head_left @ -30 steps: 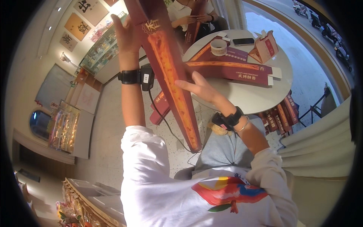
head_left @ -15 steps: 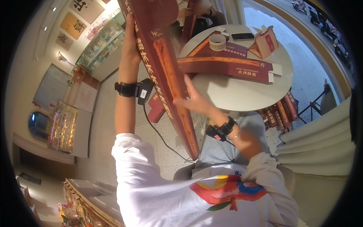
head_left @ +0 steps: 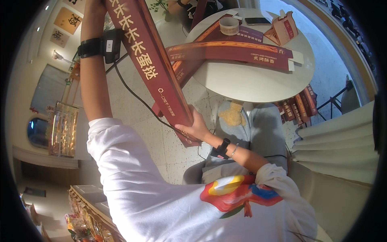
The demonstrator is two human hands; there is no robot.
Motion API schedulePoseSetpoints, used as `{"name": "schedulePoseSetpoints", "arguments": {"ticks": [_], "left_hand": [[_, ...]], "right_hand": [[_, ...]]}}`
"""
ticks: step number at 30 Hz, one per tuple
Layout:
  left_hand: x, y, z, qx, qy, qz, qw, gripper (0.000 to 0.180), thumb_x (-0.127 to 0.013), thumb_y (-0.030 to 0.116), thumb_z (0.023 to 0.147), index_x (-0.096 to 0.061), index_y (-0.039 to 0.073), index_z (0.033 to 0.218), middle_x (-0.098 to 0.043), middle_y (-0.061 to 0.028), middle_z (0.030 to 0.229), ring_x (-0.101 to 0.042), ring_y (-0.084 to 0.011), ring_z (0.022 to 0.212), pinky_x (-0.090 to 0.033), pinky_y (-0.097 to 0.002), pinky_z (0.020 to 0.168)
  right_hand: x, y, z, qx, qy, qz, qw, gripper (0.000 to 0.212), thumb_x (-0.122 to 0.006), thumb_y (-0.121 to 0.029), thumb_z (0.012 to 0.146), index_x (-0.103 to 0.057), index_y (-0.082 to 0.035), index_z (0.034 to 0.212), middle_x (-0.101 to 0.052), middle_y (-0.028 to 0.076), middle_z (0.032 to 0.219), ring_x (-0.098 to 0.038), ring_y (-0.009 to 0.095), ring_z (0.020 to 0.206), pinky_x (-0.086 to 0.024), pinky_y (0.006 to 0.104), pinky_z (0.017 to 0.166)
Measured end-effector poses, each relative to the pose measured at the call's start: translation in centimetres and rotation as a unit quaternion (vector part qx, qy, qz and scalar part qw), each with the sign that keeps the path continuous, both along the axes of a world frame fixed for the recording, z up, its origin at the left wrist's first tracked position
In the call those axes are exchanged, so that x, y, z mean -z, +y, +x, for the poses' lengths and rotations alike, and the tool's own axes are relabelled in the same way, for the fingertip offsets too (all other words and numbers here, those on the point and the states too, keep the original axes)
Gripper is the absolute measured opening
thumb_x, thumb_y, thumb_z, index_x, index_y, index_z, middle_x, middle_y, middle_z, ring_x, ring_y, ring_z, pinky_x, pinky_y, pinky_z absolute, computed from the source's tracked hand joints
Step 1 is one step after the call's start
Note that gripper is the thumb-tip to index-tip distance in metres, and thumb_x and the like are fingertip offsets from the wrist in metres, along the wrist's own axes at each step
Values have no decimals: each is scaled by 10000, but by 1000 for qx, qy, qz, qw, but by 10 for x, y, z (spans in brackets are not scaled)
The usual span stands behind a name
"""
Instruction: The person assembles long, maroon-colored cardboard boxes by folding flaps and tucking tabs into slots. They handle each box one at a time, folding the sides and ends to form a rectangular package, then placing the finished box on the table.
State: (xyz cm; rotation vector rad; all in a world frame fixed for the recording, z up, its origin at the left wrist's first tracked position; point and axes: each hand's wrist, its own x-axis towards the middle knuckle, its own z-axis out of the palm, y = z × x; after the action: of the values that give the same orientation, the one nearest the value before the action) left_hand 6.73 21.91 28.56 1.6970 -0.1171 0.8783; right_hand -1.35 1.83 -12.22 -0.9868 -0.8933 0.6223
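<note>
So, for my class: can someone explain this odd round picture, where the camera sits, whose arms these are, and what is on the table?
The camera is worn on a person's head and looks down through a fisheye lens, so straight edges bend. Both bare arms are that person's own. The left hand and right hand hold a long dark red flat carton by its two ends. On the round white table lie more flat cartons, a tape roll, a phone and a small folded box.

Dark red long carton (head_left: 151, 68) with gold lettering and an orange stripe; white round worktop (head_left: 250, 78); white shirt (head_left: 169, 201) printed red, yellow, blue.
</note>
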Motion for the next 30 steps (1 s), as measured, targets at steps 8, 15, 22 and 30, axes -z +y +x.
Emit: {"name": "schedulePoseSetpoints", "arguments": {"ticks": [8,15,22,30], "left_hand": [[51,63,23,30,73,-34,996,410,-567,344,976,-575,38,1248,-690,-89,1111,-704,-166,901,-597,-282,777],[169,-13,-35,52,188,-46,980,534,-527,382,990,-442,24,1377,-598,-99,1273,-630,-192,1087,-527,-336,893],[295,-125,-94,10,300,54,952,748,-826,199,726,-477,-25,1349,-608,-132,1235,-605,-218,1098,-511,-361,881],[361,-219,-65,137,304,68,940,719,-741,117,774,-370,-13,1375,-556,-183,1268,-566,-239,1149,-433,-362,990]], "right_hand": [[7,-6,11,-12,29,-27,999,784,-827,-344,726,-439,36,1292,-616,194,1160,-618,253,1057,-471,364,932],[-3,-52,31,-42,4,-49,998,826,-819,-354,726,-371,28,1306,-568,239,1210,-591,307,1104,-467,383,942],[-30,-143,144,2,103,111,989,994,-733,-322,859,-41,-121,1544,-298,125,1511,-374,285,1358,-383,434,1084],[-82,-200,238,245,232,295,894,493,-527,-346,1001,-428,-37,1372,-535,87,1322,-507,171,1211,-386,354,1037]]}}
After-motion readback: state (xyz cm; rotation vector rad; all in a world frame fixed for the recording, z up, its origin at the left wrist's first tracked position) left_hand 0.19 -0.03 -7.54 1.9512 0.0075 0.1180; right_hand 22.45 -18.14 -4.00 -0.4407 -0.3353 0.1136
